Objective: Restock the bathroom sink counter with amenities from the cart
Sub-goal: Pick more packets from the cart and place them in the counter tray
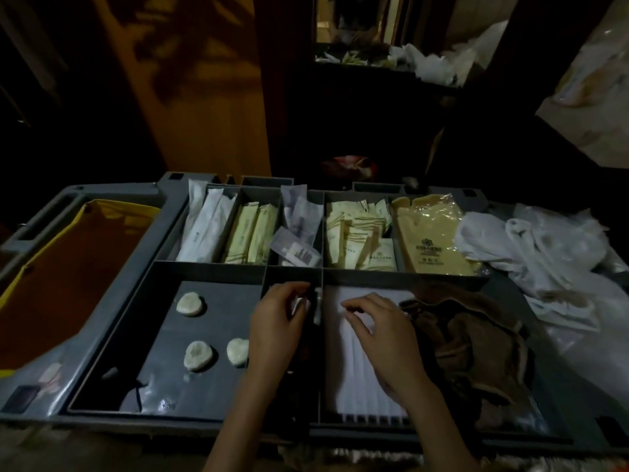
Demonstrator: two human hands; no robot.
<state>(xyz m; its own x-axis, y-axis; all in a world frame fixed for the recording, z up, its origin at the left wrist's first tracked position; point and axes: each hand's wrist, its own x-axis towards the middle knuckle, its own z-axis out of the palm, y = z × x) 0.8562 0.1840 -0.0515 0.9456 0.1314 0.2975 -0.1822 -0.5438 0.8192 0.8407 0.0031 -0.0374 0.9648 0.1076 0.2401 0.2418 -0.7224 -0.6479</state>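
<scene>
I look down on a grey cart tray (pixel 211 267) split into compartments. My left hand (pixel 275 321) reaches into the narrow middle compartment and pinches a small white packet (pixel 299 304). My right hand (pixel 381 338) rests with curled fingertips on a row of upright white packets (pixel 357 379) in the front right compartment; whether it grips one I cannot tell. Three round white soaps (pixel 198 355) lie in the front left compartment. The back compartments hold long white sachets (pixel 204 226), cream sachets (pixel 253 233), small cream packets (pixel 357 233) and tan slippers in plastic (pixel 429 229).
A brown cloth (pixel 473 335) lies bunched beside the white packets on the right. White plastic bags (pixel 544 253) pile up on the cart's right end. A yellow-rimmed bag (pixel 61 274) hangs open at the left. The surroundings are dark, with a wooden panel (pixel 204 97) behind.
</scene>
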